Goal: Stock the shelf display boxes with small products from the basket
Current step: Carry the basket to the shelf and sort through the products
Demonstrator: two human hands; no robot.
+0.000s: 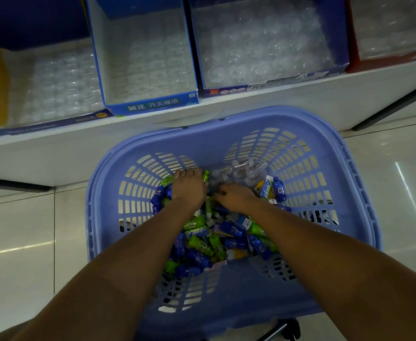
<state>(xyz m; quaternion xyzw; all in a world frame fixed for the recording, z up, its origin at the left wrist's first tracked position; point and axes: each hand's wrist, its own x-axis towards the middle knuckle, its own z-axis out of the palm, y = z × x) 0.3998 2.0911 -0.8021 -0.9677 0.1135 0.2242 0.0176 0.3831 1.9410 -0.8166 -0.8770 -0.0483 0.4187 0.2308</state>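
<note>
Small blue, green and clear packets (229,233) lay heaped in the lilac basket (209,143), left hand (188,187) gripping a green packet (205,175), right hand (236,196) curled, its hold unclear, bubble-lined display boxes (152,104) just beyond the basket.

basket (226,143) sits on floor (17,230), right in front of shelf (79,156). products (202,242) piled in basket bottom, w/ clear items (238,172) at pile's far side. l hand (188,187) on far-left of pile, r hand (236,196) just right of it. on shelf behind, 4 boxes side by side, l to r: box 1 (54,124), box 2 (152,105), box 3 (275,83), box 4 (386,61).
</note>
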